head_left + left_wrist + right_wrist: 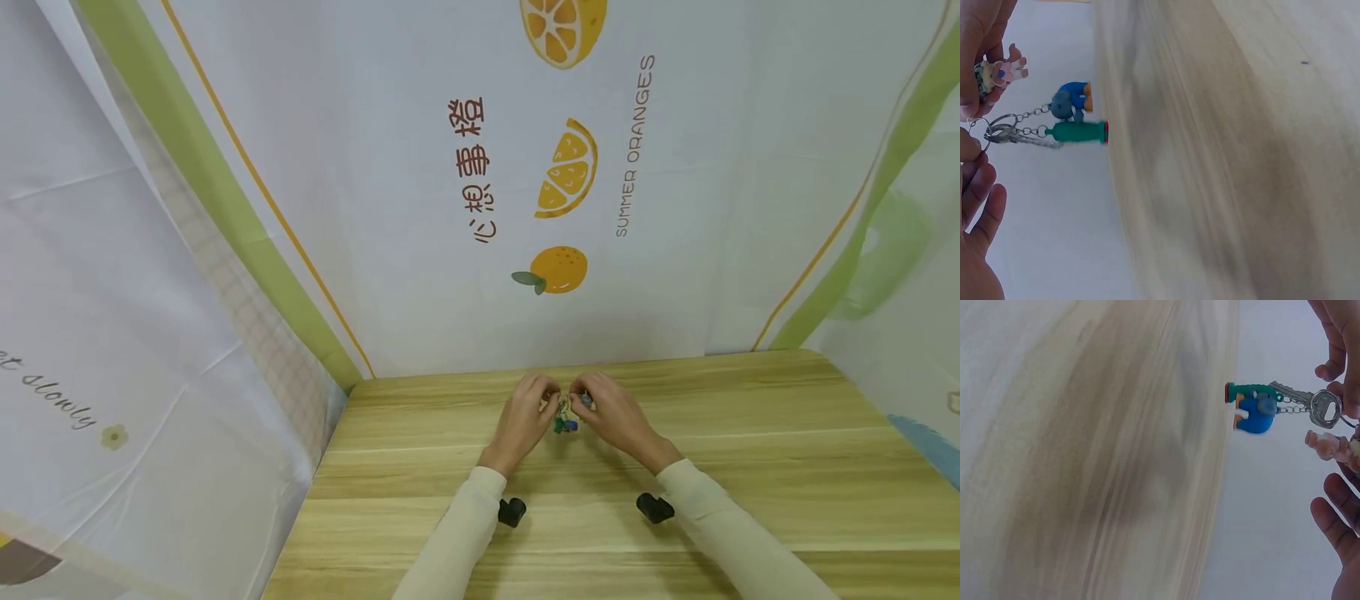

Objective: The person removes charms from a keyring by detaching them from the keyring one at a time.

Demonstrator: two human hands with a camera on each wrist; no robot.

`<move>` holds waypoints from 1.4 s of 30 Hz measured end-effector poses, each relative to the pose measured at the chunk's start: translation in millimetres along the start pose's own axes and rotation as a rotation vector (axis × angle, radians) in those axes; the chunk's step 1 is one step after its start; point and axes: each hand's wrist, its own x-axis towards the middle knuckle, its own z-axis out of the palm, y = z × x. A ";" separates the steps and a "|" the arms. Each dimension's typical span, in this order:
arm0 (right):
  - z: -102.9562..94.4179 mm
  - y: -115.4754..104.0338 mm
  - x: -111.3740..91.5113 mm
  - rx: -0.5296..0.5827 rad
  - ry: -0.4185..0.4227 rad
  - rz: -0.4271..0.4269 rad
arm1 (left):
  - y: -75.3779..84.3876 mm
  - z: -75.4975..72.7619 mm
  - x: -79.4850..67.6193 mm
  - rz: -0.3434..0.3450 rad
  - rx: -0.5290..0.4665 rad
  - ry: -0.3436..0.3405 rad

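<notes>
My left hand [522, 421] pinches a metal key ring [985, 130] between thumb and fingers. Opposite it, my right hand [618, 421] holds a small pink figure charm [1005, 73] at the ring, its thumb tip at a thin wire loop. From linked smaller rings hang a key [1294, 392], a blue animal charm [1255, 415] with orange feet, and a green bottle-shaped charm [1079, 131] with a red end. The bunch hangs above the wooden table. Part of the pink figure is hidden by fingers.
The wood-grain table [420, 450] spans the front, with its far edge against a white printed cloth [405, 250]. More cloth hangs at the left [150, 333] and right. Black wrist mounts [655, 507] sit beside both forearms.
</notes>
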 end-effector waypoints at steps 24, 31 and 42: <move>-4.3 -12.2 6.8 0.083 0.011 0.093 | -0.8 -7.9 4.4 0.029 -0.068 0.026; -2.2 -10.4 9.6 0.104 0.015 0.100 | -2.6 -9.0 6.3 0.025 -0.105 0.022; -2.0 -11.4 10.0 0.123 0.005 0.104 | -3.2 -11.0 6.8 0.037 -0.109 0.010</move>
